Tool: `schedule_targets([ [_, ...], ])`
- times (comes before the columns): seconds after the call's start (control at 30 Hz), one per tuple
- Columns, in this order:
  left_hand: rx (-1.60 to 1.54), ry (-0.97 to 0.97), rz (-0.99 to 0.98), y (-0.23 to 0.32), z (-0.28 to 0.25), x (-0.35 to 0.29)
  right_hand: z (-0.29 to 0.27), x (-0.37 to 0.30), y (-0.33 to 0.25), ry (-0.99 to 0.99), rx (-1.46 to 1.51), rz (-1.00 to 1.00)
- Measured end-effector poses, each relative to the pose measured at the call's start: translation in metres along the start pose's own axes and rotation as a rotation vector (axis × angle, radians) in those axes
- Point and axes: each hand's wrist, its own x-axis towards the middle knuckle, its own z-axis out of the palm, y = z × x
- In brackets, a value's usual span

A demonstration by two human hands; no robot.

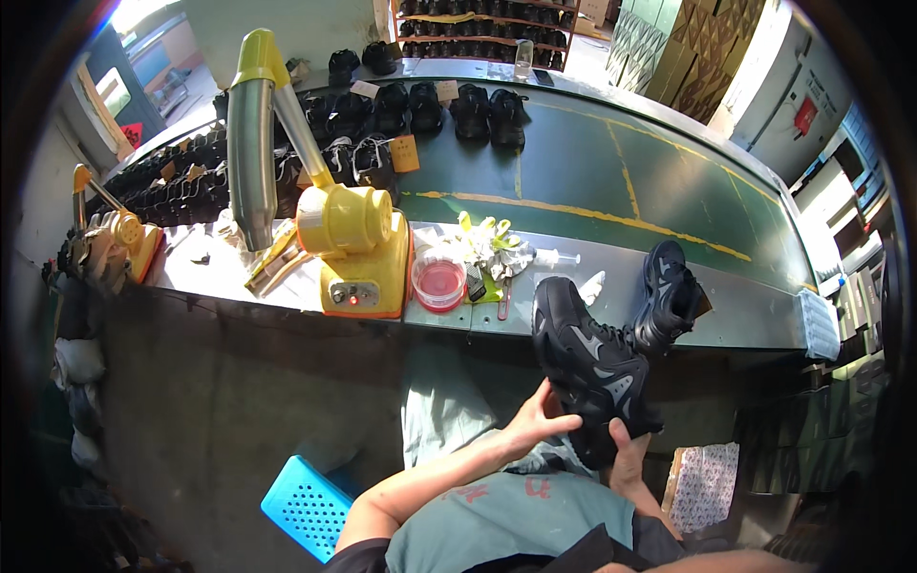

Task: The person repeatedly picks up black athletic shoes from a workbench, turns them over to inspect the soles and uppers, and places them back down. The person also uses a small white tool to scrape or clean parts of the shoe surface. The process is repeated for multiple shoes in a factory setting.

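Note:
A black sneaker (pixel 585 339) with grey side patches and laces is in front of me, its toe pointing away over the bench edge. My left hand (pixel 537 422) grips its left side low down, the thumb against the upper and the fingers partly hidden beneath. At the heel end, my right hand (pixel 628 456) holds the shoe with the thumb up on its side; the other fingers are hidden. A second black shoe (pixel 669 291) rests on the metal bench just right of the held one. Beside the held toe lies a crumpled white piece (pixel 592 288).
Left on the bench stands a yellow machine (pixel 358 258) with a metal pipe. Next to it are a clear tub of reddish liquid (pixel 439 283), gloves (pixel 489 239) and a syringe-like tube (pixel 557 258). Black shoes (pixel 425 107) line the green conveyor (pixel 573 172). A blue stool (pixel 308 506) is at lower left.

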Motion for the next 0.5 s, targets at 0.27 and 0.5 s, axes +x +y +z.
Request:
schedule_targets([
  [0.27,-0.125,0.218,0.000,0.005,0.021,0.018,-0.014,0.005,0.074,0.030,-0.346,-0.471],
  [0.5,-0.136,0.172,-0.064,0.007,0.012,0.020,-0.003,0.003,0.061,-0.045,-0.323,-0.515],
])
